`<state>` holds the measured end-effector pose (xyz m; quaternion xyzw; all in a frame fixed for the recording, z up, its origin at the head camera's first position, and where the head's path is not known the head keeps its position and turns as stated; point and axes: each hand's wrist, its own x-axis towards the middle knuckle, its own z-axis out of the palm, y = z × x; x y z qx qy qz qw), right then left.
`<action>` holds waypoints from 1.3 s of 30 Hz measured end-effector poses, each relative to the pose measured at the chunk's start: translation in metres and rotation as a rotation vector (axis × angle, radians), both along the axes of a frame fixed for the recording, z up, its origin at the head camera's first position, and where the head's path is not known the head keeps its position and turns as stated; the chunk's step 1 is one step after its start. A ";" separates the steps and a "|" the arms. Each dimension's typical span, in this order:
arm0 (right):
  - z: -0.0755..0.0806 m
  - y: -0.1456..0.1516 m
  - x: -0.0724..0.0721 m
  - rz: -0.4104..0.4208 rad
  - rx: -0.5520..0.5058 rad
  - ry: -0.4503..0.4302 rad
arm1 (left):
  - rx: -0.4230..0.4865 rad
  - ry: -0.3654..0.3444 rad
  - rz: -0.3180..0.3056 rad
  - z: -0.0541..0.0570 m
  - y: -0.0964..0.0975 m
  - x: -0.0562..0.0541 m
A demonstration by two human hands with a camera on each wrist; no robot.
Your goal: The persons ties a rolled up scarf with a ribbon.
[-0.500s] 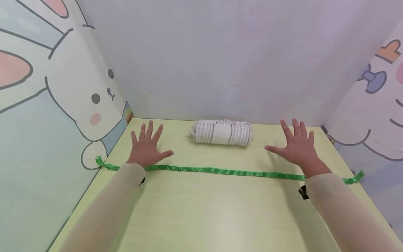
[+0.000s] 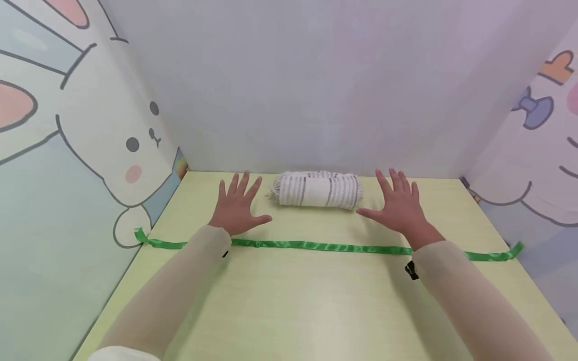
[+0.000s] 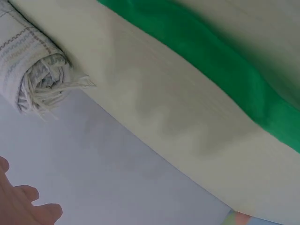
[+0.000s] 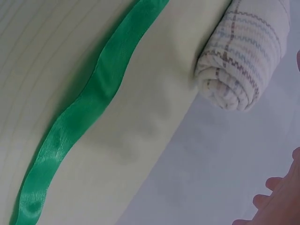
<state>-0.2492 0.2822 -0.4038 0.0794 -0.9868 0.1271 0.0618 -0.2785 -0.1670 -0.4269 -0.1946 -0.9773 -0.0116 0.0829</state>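
A rolled white cloth with striped bands and a fringed end (image 2: 317, 190) lies at the back of the table, close to the rear wall. To its left, my left hand (image 2: 237, 208) hovers with fingers spread, touching nothing. My right hand (image 2: 399, 208) is held likewise on the other side, its thumb pointing at the roll's right end. In the left wrist view the fringed end of the roll (image 3: 44, 79) shows, with some fingertips at the lower left. The right wrist view shows the coiled other end of the roll (image 4: 234, 79).
A green ribbon (image 2: 334, 247) runs across the pale wooden table (image 2: 307, 301), passing beneath both forearms. A grey-white wall (image 2: 307, 90) stands behind. Side panels carry cartoon figures, a rabbit (image 2: 113, 125) on the left among them.
Both hands have moved inward, the left one rightward and the right one leftward, so each is nearer the rolled cloth. The cloth has stayed in place.
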 end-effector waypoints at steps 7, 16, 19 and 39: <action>-0.003 -0.017 -0.017 0.061 0.040 0.026 | -0.006 0.049 -0.100 0.003 0.022 -0.013; -0.003 -0.045 -0.035 0.137 0.071 0.017 | -0.006 0.047 -0.157 0.003 0.055 -0.033; -0.009 -0.051 -0.043 0.145 0.077 0.018 | 0.017 0.042 -0.175 0.000 0.066 -0.040; -0.030 -0.075 -0.083 0.169 0.112 -0.050 | -0.077 0.030 -0.176 -0.012 0.117 -0.076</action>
